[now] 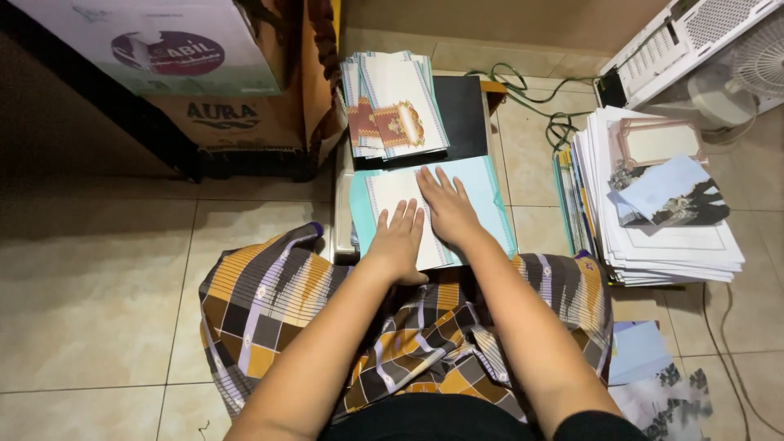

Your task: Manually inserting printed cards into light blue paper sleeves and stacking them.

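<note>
Head view | left hand (398,242), right hand (447,208): grip apart, flat on white card (390,194) | teal sheet (498,204) edge right

A brown cardboard box (233,122) stood on the tiled floor (90,278) at the far left, dark lettering on its front. On top of it sat a pale box (163,41), white shading to light green, bearing a dark purple oval label (167,51).
</note>
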